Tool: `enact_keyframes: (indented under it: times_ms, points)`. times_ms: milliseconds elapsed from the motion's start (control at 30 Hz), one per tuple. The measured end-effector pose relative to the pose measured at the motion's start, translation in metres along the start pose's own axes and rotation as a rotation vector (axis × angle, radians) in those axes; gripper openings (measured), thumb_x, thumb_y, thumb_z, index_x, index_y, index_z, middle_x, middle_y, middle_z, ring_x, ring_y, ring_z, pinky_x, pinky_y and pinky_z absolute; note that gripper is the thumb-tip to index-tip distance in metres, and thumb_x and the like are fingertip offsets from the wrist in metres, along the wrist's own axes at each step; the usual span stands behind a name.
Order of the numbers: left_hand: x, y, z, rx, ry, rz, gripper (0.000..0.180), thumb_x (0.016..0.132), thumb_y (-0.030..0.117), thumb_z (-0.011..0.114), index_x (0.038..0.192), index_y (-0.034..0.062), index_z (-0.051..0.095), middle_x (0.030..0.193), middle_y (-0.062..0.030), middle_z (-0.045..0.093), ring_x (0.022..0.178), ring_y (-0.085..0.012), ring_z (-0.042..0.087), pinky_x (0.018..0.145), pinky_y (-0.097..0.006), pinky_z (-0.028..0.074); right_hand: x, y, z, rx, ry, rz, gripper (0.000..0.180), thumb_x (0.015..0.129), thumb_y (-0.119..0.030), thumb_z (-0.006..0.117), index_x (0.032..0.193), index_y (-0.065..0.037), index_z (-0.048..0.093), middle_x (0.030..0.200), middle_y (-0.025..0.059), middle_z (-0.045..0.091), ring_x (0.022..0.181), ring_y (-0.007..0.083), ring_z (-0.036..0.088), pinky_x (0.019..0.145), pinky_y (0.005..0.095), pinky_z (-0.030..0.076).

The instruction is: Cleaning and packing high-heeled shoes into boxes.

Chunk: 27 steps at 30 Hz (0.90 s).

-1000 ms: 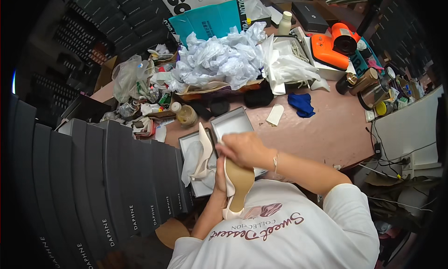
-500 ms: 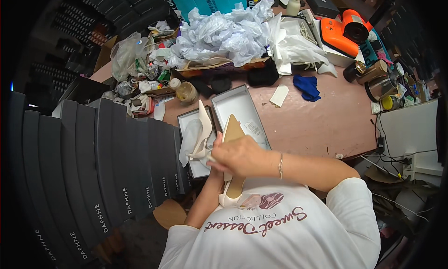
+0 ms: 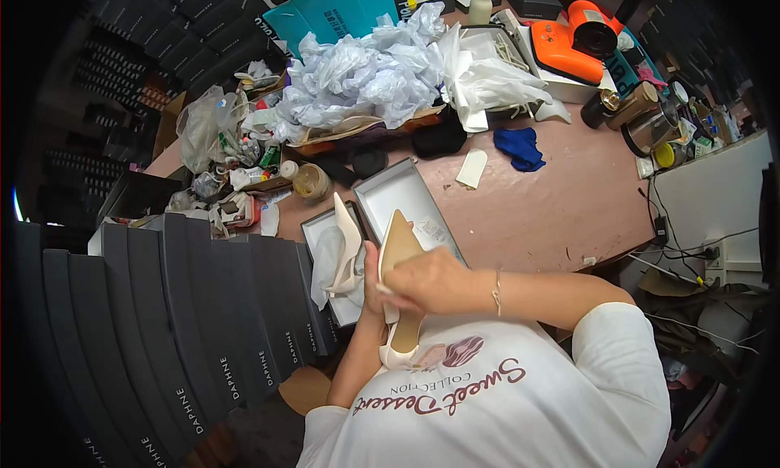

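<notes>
A cream high-heeled shoe [image 3: 400,234] is held sole up in front of my chest, its pointed toe facing away from me. My left hand [image 3: 372,289] grips it from beneath and along its left side; most of those fingers are behind the shoe. Over the tan sole, my right hand [image 3: 431,281] is closed, with its fingertips slightly blurred. A small pale bit shows at these fingertips, too unclear to name. The matching cream shoe [image 3: 347,236] lies in an opened grey shoebox [image 3: 348,312] beside white tissue paper [image 3: 328,261].
The box lid [image 3: 390,188] lies just beyond my hands. Stacked dark shoeboxes [image 3: 195,322] crowd the left. Crumpled tissue [image 3: 357,82] heaps at the back, near an orange device [image 3: 569,49]. A blue cloth [image 3: 520,149] and jars [image 3: 642,114] sit to the right.
My right hand has shifted from the shoe's left edge onto its sole, slightly to the right. The view has tilted, so the table items appear shifted left. My left hand still holds the shoe.
</notes>
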<state>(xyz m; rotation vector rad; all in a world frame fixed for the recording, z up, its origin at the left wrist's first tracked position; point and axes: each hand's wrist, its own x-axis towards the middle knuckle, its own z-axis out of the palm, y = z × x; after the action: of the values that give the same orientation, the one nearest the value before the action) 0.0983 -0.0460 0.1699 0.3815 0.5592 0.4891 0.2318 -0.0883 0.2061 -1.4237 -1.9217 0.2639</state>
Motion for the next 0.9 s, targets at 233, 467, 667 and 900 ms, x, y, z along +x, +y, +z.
enact_keyframes:
  times_ms: [233,467,667,900]
  points:
    - [0.0,-0.008,-0.012,-0.022,0.044,-0.107,0.069,0.091,0.06,0.034,0.131,0.0044,0.043,0.107,-0.0125,0.061,0.097,-0.0233,0.061,0.087,-0.034,0.05,-0.007,0.022,-0.008,-0.015,0.134,0.011,0.033,0.081,-0.029,0.068,0.065,-0.009,0.047,0.055,0.007,0.051,0.048,0.0256,0.055,0.043,0.036,0.042]
    - [0.011,-0.019,-0.032,-0.154,-0.261,-0.087,0.066,0.096,0.053,0.025,0.14,0.005,0.033,0.108,-0.0126,0.061,0.099,-0.0238,0.061,0.09,-0.035,0.049,0.0,0.038,-0.001,-0.05,0.119,0.055,0.029,0.081,-0.032,0.066,0.07,-0.008,0.053,0.055,0.007,0.055,0.048,0.027,0.057,0.044,0.0355,0.045]
    - [0.012,-0.006,-0.004,-0.039,0.042,-0.03,0.075,0.093,0.064,0.025,0.134,0.0029,0.04,0.106,-0.017,0.061,0.094,-0.0261,0.064,0.081,-0.036,0.053,0.007,0.001,0.015,-0.004,-0.086,-0.121,0.032,0.084,-0.037,0.061,0.085,-0.005,0.058,0.057,0.0075,0.06,0.045,0.0299,0.057,0.046,0.039,0.047]
    - [0.01,-0.007,-0.035,-0.043,-0.074,-0.067,0.071,0.091,0.065,0.03,0.123,0.003,0.046,0.102,-0.0177,0.061,0.078,-0.0275,0.067,0.062,-0.034,0.057,0.014,0.003,0.035,-0.348,-0.171,-0.218,0.033,0.085,-0.033,0.062,0.07,-0.005,0.052,0.06,0.0121,0.056,0.052,0.0347,0.056,0.051,0.0438,0.045]
